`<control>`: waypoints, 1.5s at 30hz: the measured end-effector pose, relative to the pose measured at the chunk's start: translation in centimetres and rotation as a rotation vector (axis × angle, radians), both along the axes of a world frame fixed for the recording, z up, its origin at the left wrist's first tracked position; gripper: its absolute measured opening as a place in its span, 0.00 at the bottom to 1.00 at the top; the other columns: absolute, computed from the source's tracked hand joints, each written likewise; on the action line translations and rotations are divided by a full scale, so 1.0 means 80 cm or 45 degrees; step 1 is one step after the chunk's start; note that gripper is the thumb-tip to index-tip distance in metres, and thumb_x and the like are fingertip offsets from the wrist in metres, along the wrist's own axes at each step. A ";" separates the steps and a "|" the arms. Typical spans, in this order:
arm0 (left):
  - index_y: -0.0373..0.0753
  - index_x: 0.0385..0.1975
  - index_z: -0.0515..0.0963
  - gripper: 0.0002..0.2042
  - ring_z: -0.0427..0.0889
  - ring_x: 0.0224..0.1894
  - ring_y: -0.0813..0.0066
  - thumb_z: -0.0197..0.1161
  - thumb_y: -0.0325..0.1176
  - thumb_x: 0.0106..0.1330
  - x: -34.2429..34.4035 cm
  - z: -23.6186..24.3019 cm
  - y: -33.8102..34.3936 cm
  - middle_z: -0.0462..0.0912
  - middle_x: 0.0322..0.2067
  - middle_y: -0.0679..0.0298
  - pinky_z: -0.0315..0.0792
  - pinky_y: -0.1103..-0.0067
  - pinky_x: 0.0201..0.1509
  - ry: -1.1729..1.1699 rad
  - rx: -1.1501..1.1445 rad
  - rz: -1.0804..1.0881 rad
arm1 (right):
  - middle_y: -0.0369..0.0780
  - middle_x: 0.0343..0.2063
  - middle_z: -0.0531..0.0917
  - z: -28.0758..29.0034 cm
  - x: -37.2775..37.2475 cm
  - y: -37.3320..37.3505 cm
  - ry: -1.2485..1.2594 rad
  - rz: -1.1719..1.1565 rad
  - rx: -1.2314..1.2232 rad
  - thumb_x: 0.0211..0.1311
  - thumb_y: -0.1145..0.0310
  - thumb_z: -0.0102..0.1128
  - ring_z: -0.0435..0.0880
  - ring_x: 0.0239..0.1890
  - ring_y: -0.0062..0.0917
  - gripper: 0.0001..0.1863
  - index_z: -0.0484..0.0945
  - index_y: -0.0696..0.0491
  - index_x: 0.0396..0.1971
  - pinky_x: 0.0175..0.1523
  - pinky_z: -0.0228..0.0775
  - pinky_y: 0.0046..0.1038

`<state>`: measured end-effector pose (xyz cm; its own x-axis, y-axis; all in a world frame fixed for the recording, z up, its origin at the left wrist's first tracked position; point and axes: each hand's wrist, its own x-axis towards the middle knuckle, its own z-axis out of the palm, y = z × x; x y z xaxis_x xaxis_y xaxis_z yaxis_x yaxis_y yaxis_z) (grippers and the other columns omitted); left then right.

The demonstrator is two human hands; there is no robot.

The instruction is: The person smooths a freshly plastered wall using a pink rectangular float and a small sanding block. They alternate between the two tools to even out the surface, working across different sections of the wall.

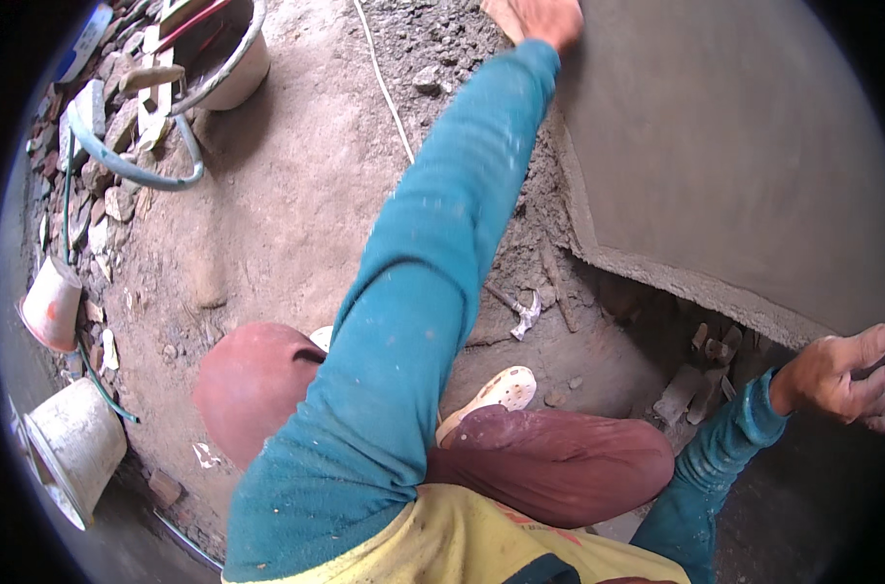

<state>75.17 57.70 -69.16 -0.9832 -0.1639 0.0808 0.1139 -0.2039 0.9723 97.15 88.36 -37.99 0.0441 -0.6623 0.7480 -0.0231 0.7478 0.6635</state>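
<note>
My left hand (549,21) reaches to the top of the view, closed on a pale wooden board (501,14) at the edge of a smooth grey plastered surface (724,136). How far the board touches it is unclear. My right hand (841,375) is at the far right beside the surface's rough lower edge (676,282), fingers bent but apart, with nothing seen in them. Below that edge lie a claw hammer (525,313) and several broken stones (695,389) in shadow.
I squat on rough dirt ground (199,224). At left are a large tub (243,78) with tools, a curved hose (145,175), rubble (116,204), two buckets (48,302) (77,443) and a thin green hose (111,394). A white cord (389,102) runs along the ground.
</note>
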 end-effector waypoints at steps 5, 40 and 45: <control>0.23 0.82 0.39 0.41 0.31 0.86 0.37 0.46 0.46 0.82 0.267 -0.064 0.196 0.36 0.83 0.35 0.27 0.50 0.87 0.298 -0.257 0.255 | 0.44 0.53 0.87 -0.014 0.019 -0.022 -0.073 -0.091 0.029 0.71 0.60 0.71 0.82 0.64 0.43 0.17 0.90 0.57 0.50 0.84 0.29 0.65; 0.21 0.80 0.45 0.40 0.34 0.85 0.36 0.43 0.51 0.83 0.063 -0.034 0.072 0.38 0.82 0.32 0.31 0.50 0.87 0.432 -0.382 0.525 | 0.41 0.59 0.89 -0.033 0.002 -0.063 -0.099 -0.091 -0.069 0.82 0.62 0.56 0.72 0.76 0.42 0.19 0.91 0.58 0.36 0.87 0.30 0.53; 0.21 0.81 0.42 0.41 0.31 0.85 0.36 0.47 0.49 0.82 0.133 -0.046 0.112 0.37 0.83 0.33 0.26 0.50 0.87 0.518 -0.238 0.313 | 0.42 0.57 0.90 -0.027 0.023 -0.047 -0.122 -0.157 0.039 0.83 0.62 0.54 0.72 0.76 0.42 0.21 0.91 0.58 0.34 0.87 0.31 0.51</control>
